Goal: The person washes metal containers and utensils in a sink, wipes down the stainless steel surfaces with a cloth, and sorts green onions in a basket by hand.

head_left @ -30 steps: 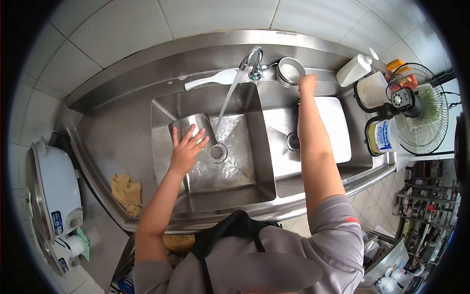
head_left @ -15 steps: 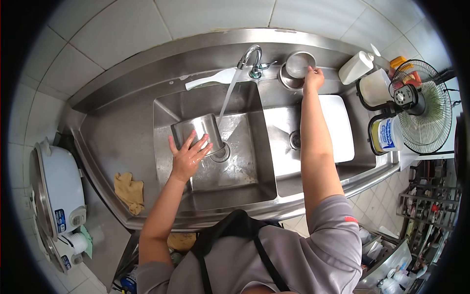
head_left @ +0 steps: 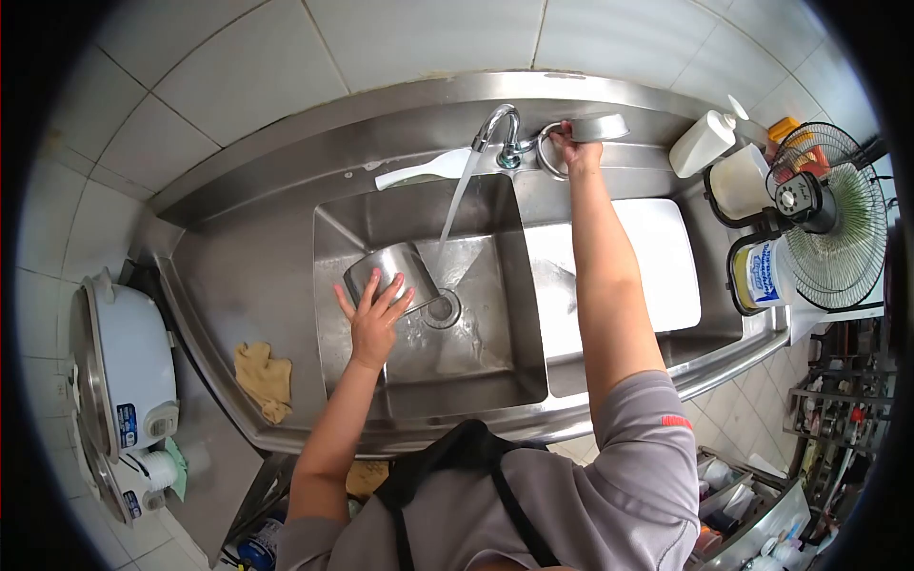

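Observation:
In the left basin, a cylindrical stainless steel pot (head_left: 388, 266) lies tilted near the drain. My left hand (head_left: 374, 328) rests against its side with fingers spread. Water runs from the faucet (head_left: 495, 128) just beyond the pot. Behind the right basin, my right hand (head_left: 578, 150) is closed at a shallow round metal bowl (head_left: 600, 127), which is tipped with its side towards me. A second round metal dish (head_left: 546, 157) stands on the ledge right beside these fingers, partly hidden by them. Whether the fingers also touch that dish is hard to make out.
A white flat utensil (head_left: 428, 169) lies behind the left basin. A white board (head_left: 657, 257) covers part of the right basin. To the right are a pump bottle (head_left: 703, 145), tubs (head_left: 738, 181) and a fan (head_left: 828, 214). A yellow cloth (head_left: 264, 381) lies at left, near a rice cooker (head_left: 129, 357).
My right hand has shifted left towards the faucet and turned the bowl from facing up to edge-on. My left hand stays on the pot. The whole view has shifted slightly.

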Tool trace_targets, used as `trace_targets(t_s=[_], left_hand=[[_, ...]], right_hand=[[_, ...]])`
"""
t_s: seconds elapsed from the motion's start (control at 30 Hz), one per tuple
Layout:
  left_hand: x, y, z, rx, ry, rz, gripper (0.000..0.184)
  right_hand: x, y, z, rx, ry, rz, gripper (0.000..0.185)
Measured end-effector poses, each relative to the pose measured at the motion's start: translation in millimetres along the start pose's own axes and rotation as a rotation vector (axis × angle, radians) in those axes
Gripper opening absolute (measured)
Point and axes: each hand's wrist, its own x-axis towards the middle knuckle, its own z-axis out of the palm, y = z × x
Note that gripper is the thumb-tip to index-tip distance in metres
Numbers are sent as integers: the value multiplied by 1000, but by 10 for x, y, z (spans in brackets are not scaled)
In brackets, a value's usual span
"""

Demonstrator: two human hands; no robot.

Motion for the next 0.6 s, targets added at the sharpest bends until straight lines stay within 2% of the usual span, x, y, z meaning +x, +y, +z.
trace_targets(t_s=[0.2, 0.3, 0.4, 0.5, 0.57, 0.6], left_hand=[[-27, 52, 14, -68, 0, -44, 33], [-7, 41, 37, -47, 7, -27, 33], [12, 38, 51, -36, 10, -29, 34], [24, 25, 47, -26, 9, -30, 34], [12, 2, 31, -4, 9, -27, 34], [-11, -18, 26, 13, 29, -1, 34]], right_hand=[[-143, -106, 117, -193, -72, 228, 18], [-194, -150, 179, -358, -113, 207, 17], [-111, -141, 122, -380, -98, 196, 17], [-82, -175, 15, -342, -40, 130, 17], [-60, -253, -100, -91, -99, 136, 19], [-127, -331, -173, 114, -227, 203, 19]])
